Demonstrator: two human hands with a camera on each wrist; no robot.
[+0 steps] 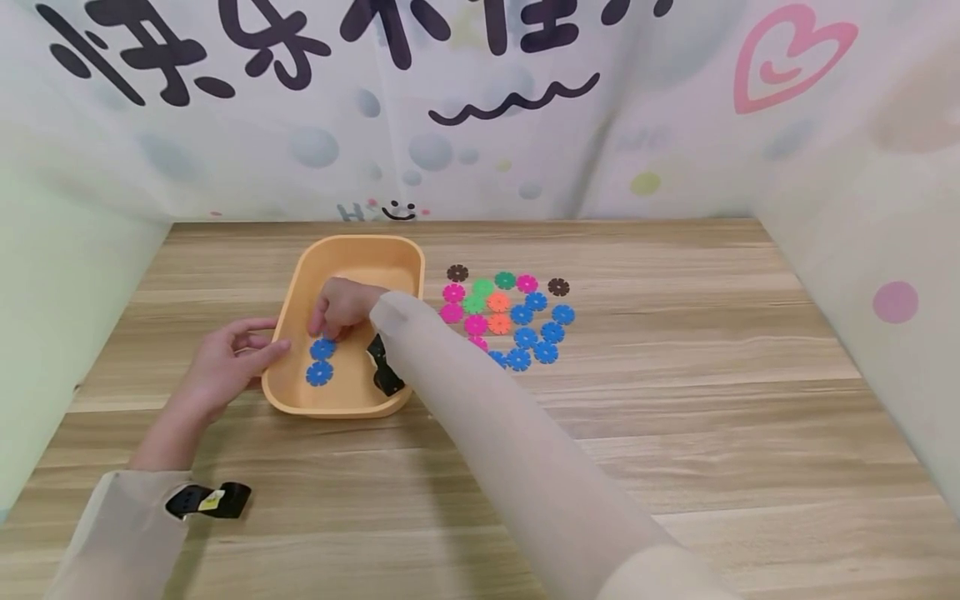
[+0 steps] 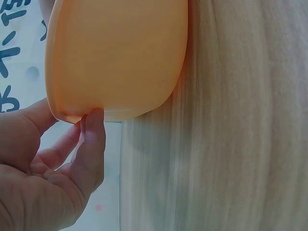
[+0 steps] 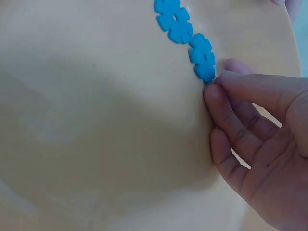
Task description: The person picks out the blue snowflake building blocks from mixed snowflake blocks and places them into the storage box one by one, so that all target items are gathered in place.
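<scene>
Gripping the left rim of an orange plastic tray (image 1: 367, 258) with the left hand (image 1: 228, 362), thumb over the edge and fingers (image 2: 94, 139) bent against the outer wall. Reaching into the tray with the right hand (image 1: 348, 304), pinching the edge of the farther blue notched disc (image 3: 202, 57) between thumb and forefinger, other fingers curled loosely below. Sharing the tray with a nearer blue disc (image 1: 319, 372), touching at the edges; cannot tell whether slotted together. Spread over the wooden desk (image 1: 712, 375), just right of the tray: more blue discs (image 1: 546, 352), pink discs (image 1: 476, 324), two orange discs (image 1: 498, 323), two light green discs (image 1: 474, 304), one dark green disc (image 1: 505, 281) and two brown discs (image 1: 558, 287). Partly hidden behind the pale right sleeve (image 1: 495, 433): a few at the near edge of the spread. Wearing a black strap (image 1: 208, 500) at the left cuff.
</scene>
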